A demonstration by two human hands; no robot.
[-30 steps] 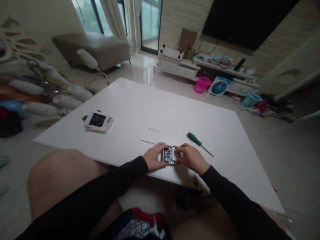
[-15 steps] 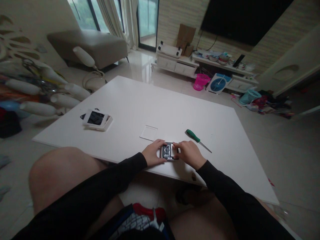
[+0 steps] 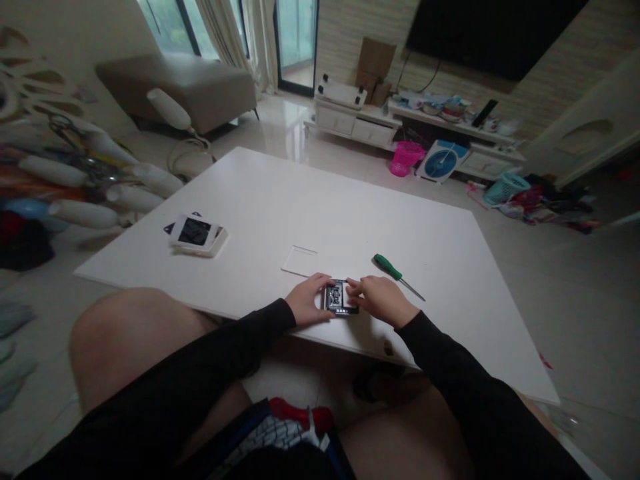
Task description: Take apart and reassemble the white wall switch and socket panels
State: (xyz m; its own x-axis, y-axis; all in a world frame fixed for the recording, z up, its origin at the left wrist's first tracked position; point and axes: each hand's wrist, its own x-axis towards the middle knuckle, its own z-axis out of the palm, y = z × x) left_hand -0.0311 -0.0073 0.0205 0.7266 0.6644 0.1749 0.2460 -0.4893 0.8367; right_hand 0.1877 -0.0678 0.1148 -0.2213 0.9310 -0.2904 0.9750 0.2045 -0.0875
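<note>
A small square panel with a black rim and a black, white and silver face lies at the table's near edge. My left hand grips it from the left, fingers along the far edge and thumb along the near one. From the right, my right hand has curled fingers pressed together on the panel's pale right part; the fingertips are partly hidden. Just beyond the left hand lies a thin, clear or white rectangular frame. A screwdriver with a green handle rests beyond the right hand, its shaft pointing toward me.
On the left of the white table sits a stack of flat white pieces with a dark square on top. White rounded furniture parts stand past the left edge. Across the floor are a pink basket and a blue fan.
My right fingers have shifted slightly over the panel's right part. My left hand keeps its grip. The whole view has tilted a little; the screwdriver and frame stay put.
</note>
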